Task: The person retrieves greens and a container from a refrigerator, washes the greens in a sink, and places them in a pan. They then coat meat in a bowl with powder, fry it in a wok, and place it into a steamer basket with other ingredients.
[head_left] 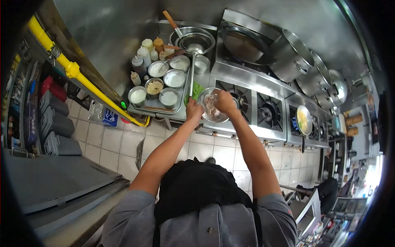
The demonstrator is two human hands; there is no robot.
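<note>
A clear, round bowl [204, 113] with pale pinkish pieces that look like raw meat [211, 103] is at the counter's front edge. My right hand [225, 102] reaches into it, fingers curled down among the pieces; the fingertips are hidden. At the bowl's left rim, my left hand [194, 110] is closed around the lower end of a long metal ladle [192, 74]. The ladle's head lies up by a wide metal strainer pot [205, 37]. Something leafy and green [198, 89] shows between the ladle and the bowl.
Left of the ladle, a metal tray [181, 105] carries several tins of white powder or sauce, with squeeze bottles [144, 54] behind. Gas burners [268, 112] run to the right, where a pan [304, 120] sits over a blue flame. A wok [245, 45] and large pots [292, 55] stand behind.
</note>
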